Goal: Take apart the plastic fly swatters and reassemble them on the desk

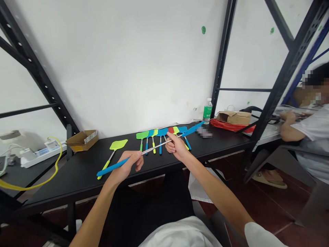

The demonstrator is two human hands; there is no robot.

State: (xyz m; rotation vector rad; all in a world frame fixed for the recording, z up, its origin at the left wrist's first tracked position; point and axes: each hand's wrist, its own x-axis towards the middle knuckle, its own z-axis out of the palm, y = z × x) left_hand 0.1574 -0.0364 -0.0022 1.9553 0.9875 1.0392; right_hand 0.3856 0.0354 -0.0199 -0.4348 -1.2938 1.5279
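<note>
A blue fly swatter (191, 130) with a metal shaft is held across my front, its head to the right and its blue handle to the left. My left hand (130, 162) is closed around it where handle meets shaft. Near the head, my right hand (177, 145) grips the shaft. Beneath the handle, a yellow-green fly swatter (118, 144) lies alone on the black table (84, 168). Several more swatters lie in a row behind my hands, among them a green fly swatter (142, 135) and a red fly swatter (170, 130), partly hidden.
An open cardboard box (83, 141) sits on the left by a white power strip (43, 155) and a yellow cable (58, 161). A water bottle (207, 111) stands at the back right, near a torn carton (233, 117) on red plastic. A person (313, 133) sits at far right.
</note>
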